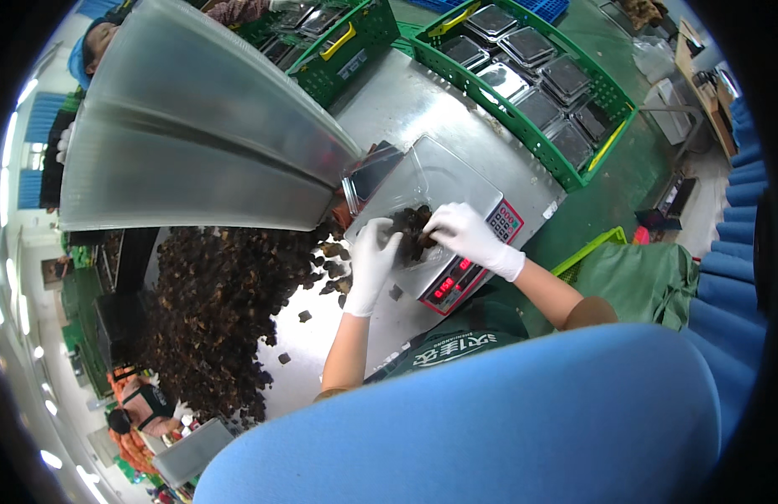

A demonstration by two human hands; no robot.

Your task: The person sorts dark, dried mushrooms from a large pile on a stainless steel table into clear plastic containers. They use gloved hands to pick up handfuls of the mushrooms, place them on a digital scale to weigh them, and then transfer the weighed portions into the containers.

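Both my hands wear white gloves and meet over a clear plastic tray [432, 257] on a digital scale [471, 183] with a lit red display. Dark, crinkled dried pieces, perhaps wood ear fungus [411, 230], lie in the tray. My left hand [371, 261] is at the tray's left side, thumb and fingers apart, with nothing clearly held. My right hand [468, 236] pinches some of the dark pieces at the tray's right side. A clear lid or second tray [389, 179] lies at the scale's upper left. A large heap of the same dark pieces [219, 315] spreads over the table to the left.
Tall nested stacks of clear plastic containers [206, 126] stand at upper left. A green crate [521, 113] of filled clear boxes is at the table's far edge, another green crate [345, 57] beside it. Co-workers [143, 406] are at lower left and behind the stacks.
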